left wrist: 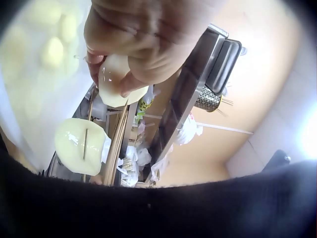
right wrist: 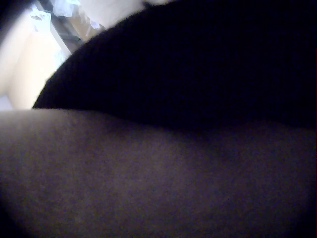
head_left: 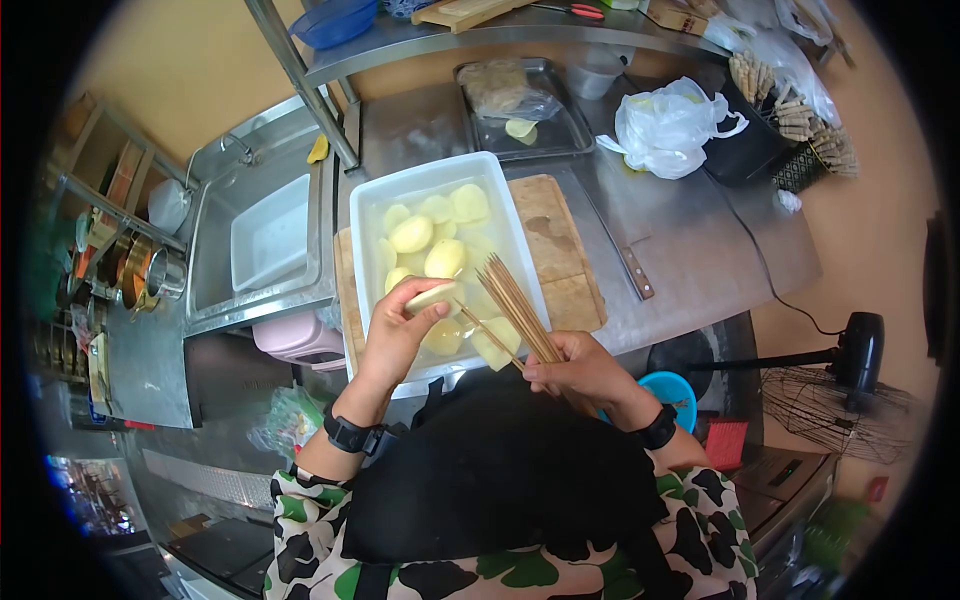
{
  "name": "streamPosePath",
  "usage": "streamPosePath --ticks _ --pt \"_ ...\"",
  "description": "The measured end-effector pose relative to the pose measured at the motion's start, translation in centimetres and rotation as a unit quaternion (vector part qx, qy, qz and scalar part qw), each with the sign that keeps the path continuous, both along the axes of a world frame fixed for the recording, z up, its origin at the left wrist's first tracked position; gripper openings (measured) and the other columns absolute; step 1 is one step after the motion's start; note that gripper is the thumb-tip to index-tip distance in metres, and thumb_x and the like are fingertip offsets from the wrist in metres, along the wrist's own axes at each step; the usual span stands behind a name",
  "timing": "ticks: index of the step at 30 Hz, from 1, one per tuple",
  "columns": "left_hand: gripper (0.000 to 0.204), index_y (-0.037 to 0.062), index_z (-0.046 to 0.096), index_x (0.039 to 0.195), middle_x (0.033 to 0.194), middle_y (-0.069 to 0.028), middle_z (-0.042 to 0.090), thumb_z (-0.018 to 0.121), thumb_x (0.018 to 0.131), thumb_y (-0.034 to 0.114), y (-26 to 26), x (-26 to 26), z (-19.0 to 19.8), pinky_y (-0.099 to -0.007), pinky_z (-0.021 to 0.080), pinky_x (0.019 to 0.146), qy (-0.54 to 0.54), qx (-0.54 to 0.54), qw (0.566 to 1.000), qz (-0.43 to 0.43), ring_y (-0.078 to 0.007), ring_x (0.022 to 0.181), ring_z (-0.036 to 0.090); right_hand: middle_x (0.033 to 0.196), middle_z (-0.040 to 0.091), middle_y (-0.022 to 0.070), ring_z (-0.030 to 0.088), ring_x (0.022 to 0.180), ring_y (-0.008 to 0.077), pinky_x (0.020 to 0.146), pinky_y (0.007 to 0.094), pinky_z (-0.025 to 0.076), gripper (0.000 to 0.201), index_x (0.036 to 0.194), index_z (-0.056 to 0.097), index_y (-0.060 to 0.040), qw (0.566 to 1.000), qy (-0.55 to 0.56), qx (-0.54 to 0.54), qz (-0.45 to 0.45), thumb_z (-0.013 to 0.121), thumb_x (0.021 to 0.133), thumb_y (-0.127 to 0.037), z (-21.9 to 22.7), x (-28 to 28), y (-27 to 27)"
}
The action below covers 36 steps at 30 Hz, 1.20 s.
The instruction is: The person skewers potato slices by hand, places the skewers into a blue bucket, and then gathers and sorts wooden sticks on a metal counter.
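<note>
The left hand (head_left: 398, 335) pinches a pale potato slice (head_left: 436, 296) above the white tub (head_left: 513, 225); in the left wrist view, thumb and fingers hold this slice (left wrist: 112, 82) by its edges. A bundle of thin wooden skewers (head_left: 518, 308) is gripped in the right hand (head_left: 582, 372), points up and leftward. One separate skewer (head_left: 484, 329) runs from that hand toward the held slice. Another slice (head_left: 497, 343) hangs on a skewer by the right hand; the left wrist view shows this slice (left wrist: 79, 146) pierced. The right wrist view shows mostly dark cloth and skin.
Peeled potatoes (head_left: 445, 259) and slices lie in the tub, which overlaps a wooden board (head_left: 560, 250). Right of it lies a knife (head_left: 632, 270). Behind are a dark tray (head_left: 560, 135) and a white plastic bag (head_left: 668, 130). A sink (head_left: 205, 270) is at left.
</note>
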<state>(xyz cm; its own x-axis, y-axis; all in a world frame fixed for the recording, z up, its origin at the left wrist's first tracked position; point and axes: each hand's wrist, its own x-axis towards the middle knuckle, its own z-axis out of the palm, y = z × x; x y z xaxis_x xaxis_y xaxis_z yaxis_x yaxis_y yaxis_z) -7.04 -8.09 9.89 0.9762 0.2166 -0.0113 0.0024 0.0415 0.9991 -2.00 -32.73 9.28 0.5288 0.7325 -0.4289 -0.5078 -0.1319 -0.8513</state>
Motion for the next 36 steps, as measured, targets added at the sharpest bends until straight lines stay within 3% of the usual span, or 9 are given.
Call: streamPosePath --ticks 5,15,18,20,21,22,25,31,36 --pt "0.023 0.0061 0.068 0.098 0.082 -0.0021 0.054 0.064 0.077 -0.005 -0.4 -0.2 0.2 -0.0234 0.044 0.073 -0.097 0.211 0.972 -0.015 -0.0121 0.082 0.053 0.071 0.06 0.0056 0.05 0.054 0.0063 0.049 0.0189 0.039 0.018 0.088 0.057 -0.0021 1.0 0.003 0.005 -0.016 0.069 0.079 -0.012 0.1 -0.3 -0.1" --pt "0.031 0.004 0.065 0.097 0.084 -0.0029 0.056 0.065 0.07 -0.011 -0.6 0.1 -0.4 -0.027 0.046 0.075 -0.108 0.202 0.963 -0.145 -0.0147 0.09 0.055 0.07 0.06 0.0056 0.05 0.054 0.0066 0.049 0.019 0.038 0.018 0.089 0.057 -0.0013 0.999 0.002 0.024 -0.045 0.067 0.079 -0.012 -0.6 -0.8 0.1" --pt "0.028 0.0043 0.058 0.103 0.083 -0.0039 0.056 0.063 0.077 -0.005 -0.6 0.5 -0.6 -0.0268 0.047 0.076 -0.124 0.285 0.95 -0.007 -0.0162 0.086 0.058 0.07 0.06 0.0055 0.05 0.054 0.0065 0.05 0.0188 0.038 0.017 0.089 0.057 -0.0013 0.997 -0.016 0.008 -0.072 0.067 0.08 -0.012 -0.2 -0.6 0.0" --pt "0.023 0.0042 0.053 0.106 0.085 -0.0052 0.057 0.06 0.084 0.003 0.4 0.3 -2.4 -0.0272 0.049 0.076 0.021 0.007 0.999 -0.029 -0.017 0.082 0.06 0.07 0.06 0.0056 0.05 0.054 0.0065 0.05 0.0186 0.038 0.016 0.089 0.057 -0.0013 0.996 -0.026 -0.006 -0.086 0.067 0.08 -0.011 0.2 -0.5 -0.1" --pt "0.021 0.0042 0.051 0.107 0.086 -0.0059 0.058 0.058 0.087 0.006 1.1 0.2 -2.5 -0.0275 0.05 0.076 0.092 -0.134 0.986 -0.038 -0.0174 0.08 0.061 0.07 0.06 0.0057 0.05 0.055 0.0065 0.05 0.0185 0.038 0.016 0.089 0.057 -0.0013 0.995 -0.029 -0.011 -0.09 0.067 0.08 -0.011 0.4 -0.5 0.0" --pt "0.024 0.0023 0.049 0.113 0.095 -0.0088 0.061 0.053 0.092 0.015 2.2 0.2 -2.2 -0.0289 0.053 0.075 0.164 -0.307 0.929 -0.124 -0.0179 0.08 0.063 0.07 0.06 0.0058 0.05 0.055 0.0065 0.05 0.0184 0.038 0.016 0.089 0.057 -0.0013 0.995 -0.031 -0.015 -0.093 0.066 0.08 -0.011 0.5 -0.5 0.1" --pt "0.028 0.0002 0.051 0.114 0.098 -0.0092 0.063 0.057 0.09 0.013 0.9 0.5 -0.3 -0.0296 0.055 0.074 0.238 -0.437 0.863 -0.09 -0.0171 0.086 0.064 0.07 0.06 0.0054 0.05 0.054 0.0065 0.049 0.0182 0.037 0.015 0.088 0.057 -0.0017 0.996 -0.033 -0.013 -0.08 0.067 0.079 -0.009 0.7 -0.6 0.4" --pt "0.027 -0.0004 0.057 0.113 0.101 -0.0084 0.063 0.06 0.087 0.007 0.4 1.1 0.4 -0.0264 0.054 0.074 0.156 -0.244 0.955 -0.07 -0.014 0.088 0.063 0.069 0.059 0.0047 0.048 0.053 0.0063 0.048 0.0185 0.036 0.015 0.085 0.056 -0.0033 0.998 -0.014 -0.034 -0.047 0.068 0.078 -0.008 1.7 -0.7 1.1" --pt "0.027 -0.0006 0.061 0.111 0.088 -0.0006 0.059 0.062 0.084 0.004 0.4 1.3 0.3 -0.0215 0.049 0.067 0.048 -0.027 0.997 -0.062 -0.0086 0.077 0.058 0.069 0.059 0.0047 0.047 0.051 0.0063 0.047 0.0189 0.036 0.016 0.085 0.056 -0.0033 0.999 -0.018 -0.033 -0.038 0.068 0.078 -0.009 1.1 -0.6 1.0"
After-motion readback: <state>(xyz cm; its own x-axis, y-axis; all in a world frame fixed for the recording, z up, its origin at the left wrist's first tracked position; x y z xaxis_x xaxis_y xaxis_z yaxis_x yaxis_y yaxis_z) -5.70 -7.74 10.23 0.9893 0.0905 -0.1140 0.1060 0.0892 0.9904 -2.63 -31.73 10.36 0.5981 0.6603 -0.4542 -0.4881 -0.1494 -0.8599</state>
